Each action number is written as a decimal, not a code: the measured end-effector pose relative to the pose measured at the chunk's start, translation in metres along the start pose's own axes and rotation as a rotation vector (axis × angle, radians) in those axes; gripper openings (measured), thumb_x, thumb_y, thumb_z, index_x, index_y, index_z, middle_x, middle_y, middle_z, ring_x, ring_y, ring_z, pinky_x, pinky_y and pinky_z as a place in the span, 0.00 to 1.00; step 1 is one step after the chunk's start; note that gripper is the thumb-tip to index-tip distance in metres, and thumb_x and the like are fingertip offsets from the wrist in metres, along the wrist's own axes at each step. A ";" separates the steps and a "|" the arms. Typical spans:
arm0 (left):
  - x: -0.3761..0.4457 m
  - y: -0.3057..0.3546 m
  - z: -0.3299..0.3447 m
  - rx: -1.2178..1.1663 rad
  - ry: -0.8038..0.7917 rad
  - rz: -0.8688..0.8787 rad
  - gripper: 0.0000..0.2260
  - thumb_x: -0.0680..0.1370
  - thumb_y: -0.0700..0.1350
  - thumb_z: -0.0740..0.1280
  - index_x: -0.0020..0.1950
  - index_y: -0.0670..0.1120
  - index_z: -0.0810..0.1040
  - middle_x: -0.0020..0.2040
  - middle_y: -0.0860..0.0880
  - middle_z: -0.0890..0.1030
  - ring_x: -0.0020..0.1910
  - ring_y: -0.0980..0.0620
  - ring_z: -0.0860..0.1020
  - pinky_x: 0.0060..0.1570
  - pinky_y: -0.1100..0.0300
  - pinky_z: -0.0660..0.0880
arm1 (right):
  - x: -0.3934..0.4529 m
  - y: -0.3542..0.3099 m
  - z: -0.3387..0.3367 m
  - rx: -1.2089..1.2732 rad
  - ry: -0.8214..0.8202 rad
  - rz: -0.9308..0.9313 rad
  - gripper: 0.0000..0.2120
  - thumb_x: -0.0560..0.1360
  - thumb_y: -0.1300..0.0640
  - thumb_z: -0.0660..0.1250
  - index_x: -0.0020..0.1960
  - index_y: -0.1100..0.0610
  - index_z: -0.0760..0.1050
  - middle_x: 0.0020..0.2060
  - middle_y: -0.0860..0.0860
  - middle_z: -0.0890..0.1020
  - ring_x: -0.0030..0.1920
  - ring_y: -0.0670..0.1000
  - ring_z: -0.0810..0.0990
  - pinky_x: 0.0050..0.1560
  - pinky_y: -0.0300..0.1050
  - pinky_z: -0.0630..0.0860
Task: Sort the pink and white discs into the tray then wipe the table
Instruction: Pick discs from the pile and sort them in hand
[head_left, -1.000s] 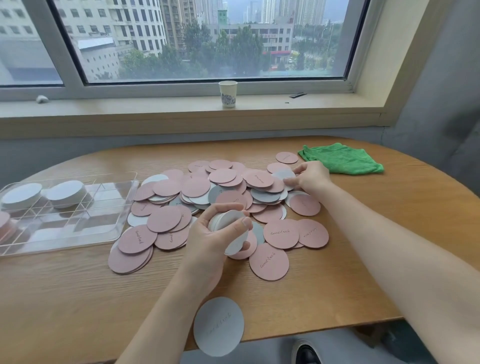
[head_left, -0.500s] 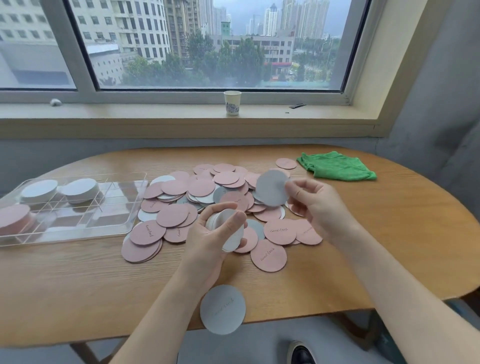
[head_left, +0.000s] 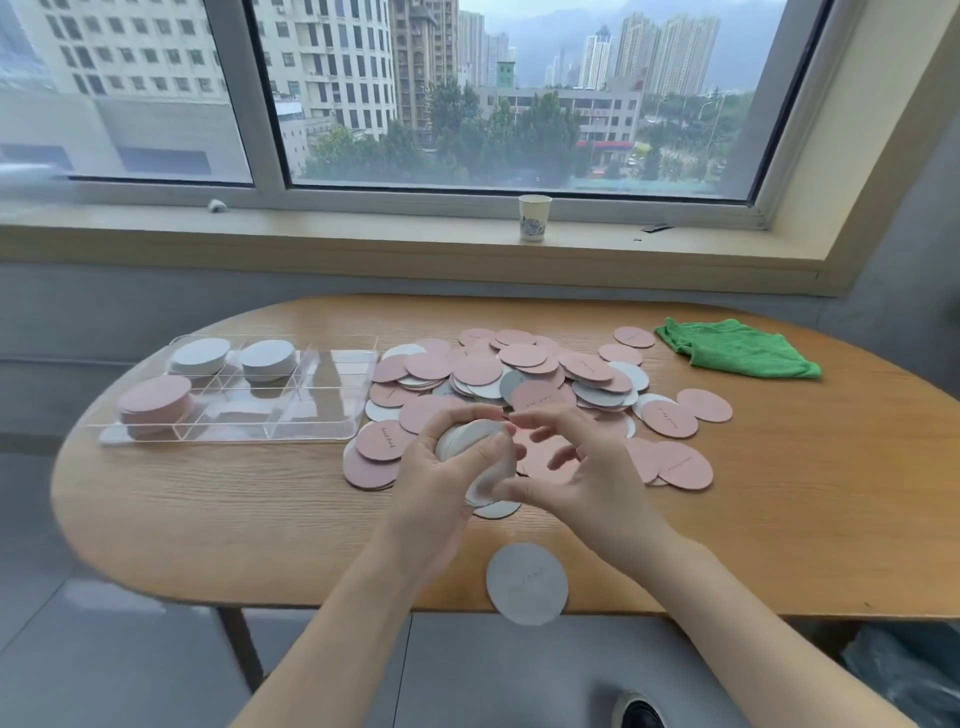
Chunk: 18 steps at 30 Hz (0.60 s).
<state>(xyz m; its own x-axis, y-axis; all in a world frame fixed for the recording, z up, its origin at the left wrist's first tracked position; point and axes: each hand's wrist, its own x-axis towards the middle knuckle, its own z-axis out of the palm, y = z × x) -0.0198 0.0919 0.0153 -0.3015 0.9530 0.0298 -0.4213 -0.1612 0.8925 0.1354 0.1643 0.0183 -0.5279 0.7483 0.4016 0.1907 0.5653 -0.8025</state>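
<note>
left hand (head_left: 441, 480) gripping white disc stack (head_left: 470, 439), right hand (head_left: 576, 475) touching

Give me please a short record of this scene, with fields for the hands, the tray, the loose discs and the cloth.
left hand: grips a stack of white discs
right hand: fingers at the stack, grip unclear
tray: clear, two white stacks at back, one pink stack in front
loose discs: pink and white, heaped mid-table
single white disc: overhangs near table edge
green cloth: crumpled, far right, untouched
</note>
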 end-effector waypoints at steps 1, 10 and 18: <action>-0.002 0.002 -0.005 0.011 0.007 0.003 0.11 0.75 0.35 0.76 0.55 0.47 0.83 0.56 0.37 0.84 0.52 0.38 0.85 0.48 0.44 0.83 | 0.001 -0.003 0.003 -0.075 -0.062 -0.070 0.34 0.62 0.45 0.83 0.66 0.44 0.76 0.61 0.39 0.78 0.63 0.46 0.76 0.56 0.40 0.73; -0.016 0.027 -0.048 0.059 0.053 0.025 0.22 0.70 0.35 0.73 0.63 0.46 0.79 0.50 0.42 0.85 0.50 0.43 0.85 0.45 0.51 0.80 | 0.035 -0.035 0.064 -0.327 -0.327 -0.411 0.43 0.64 0.44 0.82 0.75 0.51 0.68 0.69 0.45 0.74 0.68 0.46 0.72 0.67 0.42 0.70; -0.023 0.063 -0.102 0.056 0.031 -0.007 0.23 0.73 0.32 0.71 0.68 0.40 0.75 0.47 0.44 0.84 0.46 0.47 0.84 0.34 0.59 0.76 | 0.063 -0.059 0.115 -0.371 -0.331 -0.496 0.39 0.62 0.48 0.81 0.70 0.53 0.73 0.61 0.47 0.81 0.57 0.48 0.79 0.58 0.35 0.73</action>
<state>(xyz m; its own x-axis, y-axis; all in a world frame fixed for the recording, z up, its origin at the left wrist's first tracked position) -0.1266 0.0334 0.0248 -0.3254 0.9455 0.0099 -0.3756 -0.1388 0.9163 -0.0039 0.1382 0.0400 -0.8386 0.2596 0.4790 0.1008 0.9380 -0.3318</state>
